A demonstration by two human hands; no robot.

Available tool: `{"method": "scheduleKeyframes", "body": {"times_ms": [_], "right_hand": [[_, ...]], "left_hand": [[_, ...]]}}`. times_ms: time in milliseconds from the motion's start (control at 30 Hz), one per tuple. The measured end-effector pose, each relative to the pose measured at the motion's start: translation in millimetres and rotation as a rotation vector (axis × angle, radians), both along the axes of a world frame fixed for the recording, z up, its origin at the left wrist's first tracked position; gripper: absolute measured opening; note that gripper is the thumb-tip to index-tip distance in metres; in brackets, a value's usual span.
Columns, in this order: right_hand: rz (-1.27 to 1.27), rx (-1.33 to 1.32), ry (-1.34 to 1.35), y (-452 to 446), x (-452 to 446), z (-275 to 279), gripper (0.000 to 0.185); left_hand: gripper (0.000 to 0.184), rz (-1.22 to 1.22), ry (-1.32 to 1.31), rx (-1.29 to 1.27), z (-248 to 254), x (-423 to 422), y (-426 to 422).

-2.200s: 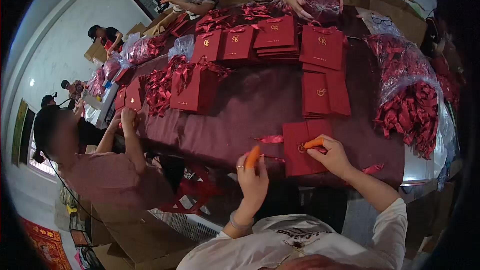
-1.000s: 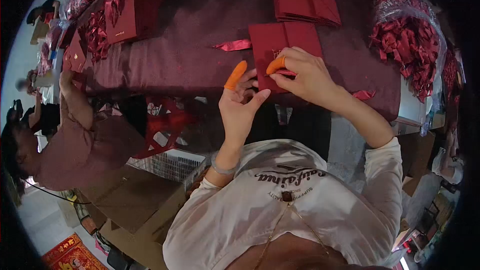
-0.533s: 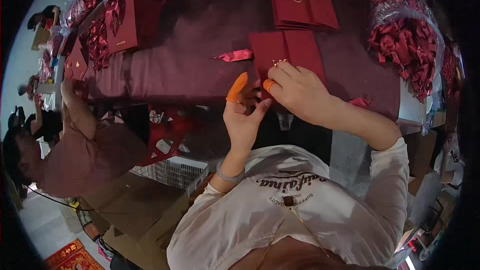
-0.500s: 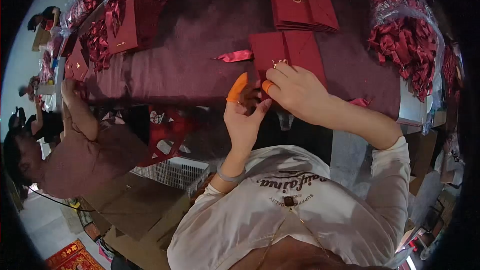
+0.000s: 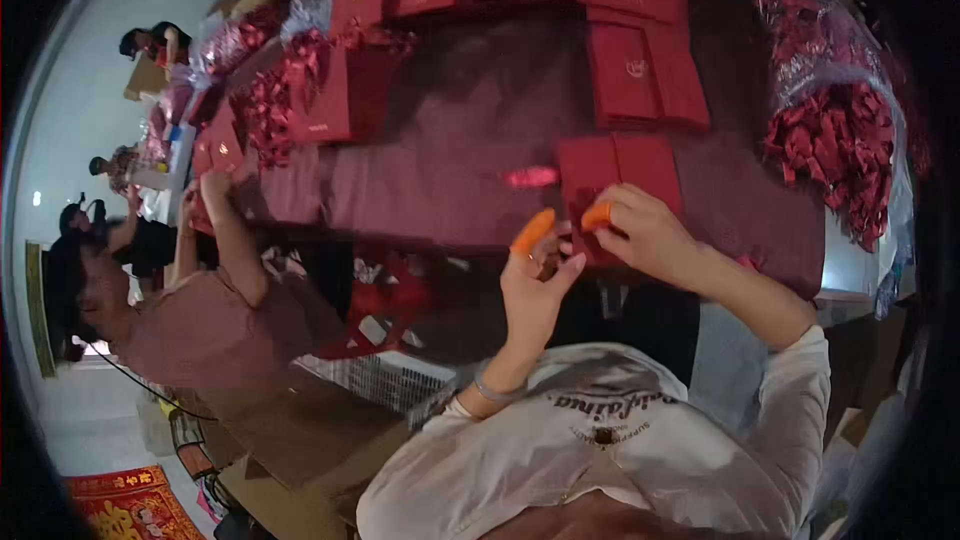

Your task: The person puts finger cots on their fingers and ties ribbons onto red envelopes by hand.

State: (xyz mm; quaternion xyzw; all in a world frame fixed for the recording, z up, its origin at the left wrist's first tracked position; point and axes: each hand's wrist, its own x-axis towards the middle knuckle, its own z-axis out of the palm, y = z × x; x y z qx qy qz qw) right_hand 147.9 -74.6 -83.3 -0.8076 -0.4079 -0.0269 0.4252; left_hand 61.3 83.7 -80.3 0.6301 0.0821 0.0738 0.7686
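Observation:
A red paper bag [image 5: 645,175] lies flat at the table's near edge. My right hand [image 5: 645,233], an orange cover on one finger, is closed over its lower left part; whatever it pinches is hidden. Just left of it, at the bag's lower left corner, is my left hand [image 5: 540,275], with an orange-covered finger raised and the thumb close to the other fingers. I cannot make out anything between them. A short red ribbon [image 5: 530,177] rests on the cloth left of the bag.
Stacked red bags [image 5: 650,70] lie beyond on the dark red tablecloth [image 5: 460,140]. At the right is a plastic sack of red ribbons [image 5: 835,140]. A co-worker [image 5: 215,330] sits at the left, near cardboard boxes [image 5: 290,440] and a white crate [image 5: 375,380].
The view has tilted up and turned, bringing more of the far stacks into sight. My hands remain at the bag's lower left, and my right fingers have lifted slightly off its printed mark.

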Motion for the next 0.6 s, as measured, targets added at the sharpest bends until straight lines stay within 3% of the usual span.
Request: {"method": "scheduleKeyframes", "body": {"times_ms": [133, 200, 233, 267, 333, 433, 600], "right_hand": [[0.045, 0.058, 0.152, -5.0, 1.7, 2.0, 0.012], [0.071, 0.096, 0.161, -6.4, 4.4, 6.5, 0.015], [0.107, 0.115, 0.224, -6.7, 6.5, 6.9, 0.018], [0.104, 0.122, 0.207, -6.1, 6.9, 4.4, 0.018], [0.065, 0.101, 0.003, -3.1, 3.9, -0.5, 0.02], [0.014, 0.07, 0.091, 0.1, 1.4, 6.0, 0.022], [-0.014, -0.084, -0.038, 5.3, -2.3, 7.3, 0.016]], "left_hand": [[0.043, -0.061, -0.045, 0.022, -7.0, -1.8, 7.2], [0.039, -0.084, -0.105, 0.219, -6.8, -1.4, 12.6], [0.037, -0.092, -0.179, 0.137, -9.6, 2.0, 13.8], [0.037, -0.097, -0.196, 0.146, -12.9, 7.0, 18.1], [0.039, -0.124, -0.059, 0.443, -12.6, 11.8, 24.4], [0.043, -0.144, 0.012, 0.635, -2.8, 16.1, 21.0], [0.05, -0.194, 0.054, 0.691, -5.9, 20.8, 25.2]]}}
